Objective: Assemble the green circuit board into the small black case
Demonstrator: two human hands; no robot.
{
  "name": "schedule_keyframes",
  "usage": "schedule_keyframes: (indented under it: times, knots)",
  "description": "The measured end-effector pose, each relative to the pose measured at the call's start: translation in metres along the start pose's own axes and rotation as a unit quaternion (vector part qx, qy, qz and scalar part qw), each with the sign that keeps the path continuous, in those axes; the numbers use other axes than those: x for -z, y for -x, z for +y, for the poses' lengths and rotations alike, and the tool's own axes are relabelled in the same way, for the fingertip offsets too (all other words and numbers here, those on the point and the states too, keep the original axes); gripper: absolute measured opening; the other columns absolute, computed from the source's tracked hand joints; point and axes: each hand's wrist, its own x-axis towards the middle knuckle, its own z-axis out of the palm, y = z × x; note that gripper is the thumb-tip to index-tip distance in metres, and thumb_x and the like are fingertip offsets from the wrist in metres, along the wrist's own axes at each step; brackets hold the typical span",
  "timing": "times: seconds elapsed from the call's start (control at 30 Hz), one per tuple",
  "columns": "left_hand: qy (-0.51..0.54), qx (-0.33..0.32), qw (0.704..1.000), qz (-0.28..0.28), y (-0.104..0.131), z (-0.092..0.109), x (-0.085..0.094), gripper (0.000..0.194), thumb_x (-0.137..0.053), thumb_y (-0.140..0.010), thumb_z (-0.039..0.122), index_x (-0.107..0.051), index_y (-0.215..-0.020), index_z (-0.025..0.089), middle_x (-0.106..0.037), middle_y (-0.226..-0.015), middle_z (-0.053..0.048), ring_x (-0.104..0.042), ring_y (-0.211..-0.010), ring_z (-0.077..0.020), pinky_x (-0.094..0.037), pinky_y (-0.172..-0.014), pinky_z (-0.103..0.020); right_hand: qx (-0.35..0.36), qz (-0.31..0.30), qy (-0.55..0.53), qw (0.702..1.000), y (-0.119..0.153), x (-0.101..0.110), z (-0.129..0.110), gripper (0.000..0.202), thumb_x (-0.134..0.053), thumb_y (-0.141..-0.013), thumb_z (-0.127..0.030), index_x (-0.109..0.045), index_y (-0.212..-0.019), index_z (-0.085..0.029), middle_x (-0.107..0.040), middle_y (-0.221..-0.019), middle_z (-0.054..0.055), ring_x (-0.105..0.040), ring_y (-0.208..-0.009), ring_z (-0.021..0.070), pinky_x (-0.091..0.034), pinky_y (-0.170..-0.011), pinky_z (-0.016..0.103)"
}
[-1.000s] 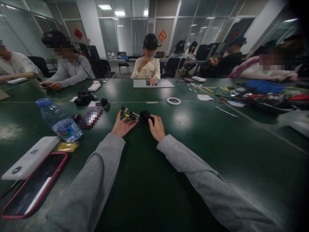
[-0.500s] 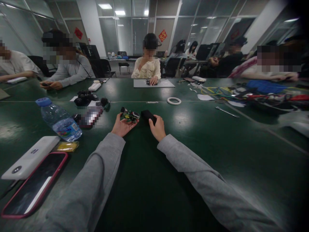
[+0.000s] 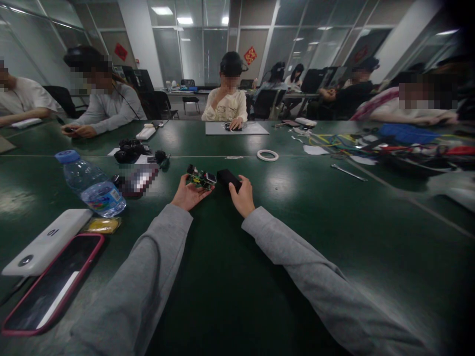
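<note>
My left hand (image 3: pixel 188 196) is closed around the edge of a green circuit board assembly (image 3: pixel 201 178) that carries small dark and yellow parts. Its fingers lie under the board, with the palm turned up. In my right hand (image 3: pixel 243 196) is a black box-shaped case (image 3: pixel 227 180), gripped at its near right end between thumb and fingers. A narrow gap separates the board from the case. Both are held above the dark green table (image 3: pixel 226 277), and the inside of the case cannot be made out.
To the left are a water bottle (image 3: pixel 92 185), a white power bank (image 3: pixel 48 242), a red-rimmed phone (image 3: pixel 54 284) and a yellow packet (image 3: pixel 104 225). Ahead lies a white ring (image 3: pixel 267 155). A wrench (image 3: pixel 349 172) and tangled cables (image 3: pixel 345 141) are on the right. People sit around the table.
The circuit board in my left hand has shifted very slightly right and down, towards the case. My right hand and the case look the same.
</note>
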Motion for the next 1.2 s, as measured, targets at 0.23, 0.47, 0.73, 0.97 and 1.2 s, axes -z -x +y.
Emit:
schedule_keyframes:
  times: [0.23,0.47,0.73,0.97,1.2]
  knots:
    - [-0.003,0.003,1.0,-0.009,-0.003,-0.001,0.003,0.054,-0.044,-0.081,0.054,-0.057,-0.112,0.011,-0.065,-0.109,-0.02,-0.062,-0.105,-0.0299,-0.05,-0.09,-0.039,0.003,0.013,0.003,1.0,0.0,-0.001,0.001,0.05,-0.05,-0.084,-0.039,-0.044,-0.125,-0.01,-0.051,-0.116,0.019,-0.05,-0.106,0.0288,-0.04,-0.096,0.05]
    - [-0.011,0.006,1.0,-0.01,0.0,-0.001,0.0,0.059,-0.04,-0.082,0.055,-0.055,-0.117,0.01,-0.064,-0.11,-0.021,-0.061,-0.105,-0.0299,-0.049,-0.09,-0.042,0.005,0.009,0.001,1.0,-0.001,0.0,0.0,0.049,-0.049,-0.085,-0.039,-0.045,-0.124,-0.011,-0.051,-0.115,0.018,-0.049,-0.106,0.0287,-0.04,-0.095,0.049]
    - [0.002,0.006,1.0,-0.01,-0.002,0.0,0.001,0.058,-0.043,-0.081,0.055,-0.055,-0.116,0.01,-0.065,-0.108,-0.02,-0.062,-0.104,-0.0295,-0.049,-0.091,-0.04,0.034,-0.009,0.02,0.999,0.002,0.005,-0.004,0.054,-0.061,-0.077,-0.042,-0.049,-0.124,-0.017,-0.044,-0.117,0.016,-0.044,-0.111,0.0306,-0.043,-0.092,0.049]
    - [0.01,0.008,1.0,0.007,-0.001,0.0,-0.001,0.055,-0.042,-0.082,0.053,-0.055,-0.115,0.011,-0.065,-0.107,-0.02,-0.062,-0.104,-0.0294,-0.05,-0.09,-0.041,0.006,-0.008,-0.062,0.998,-0.001,0.008,-0.006,0.035,-0.056,-0.078,-0.028,-0.058,-0.11,-0.016,-0.055,-0.109,0.012,-0.054,-0.104,0.0238,-0.043,-0.096,0.043]
    - [0.003,0.007,1.0,0.011,-0.003,-0.001,0.001,0.056,-0.042,-0.082,0.053,-0.056,-0.114,0.01,-0.064,-0.108,-0.02,-0.061,-0.106,-0.0302,-0.049,-0.09,-0.043,-0.031,-0.009,-0.1,0.994,-0.004,0.008,-0.006,0.03,-0.049,-0.082,-0.026,-0.061,-0.107,-0.016,-0.059,-0.109,0.01,-0.055,-0.103,0.0218,-0.043,-0.097,0.041]
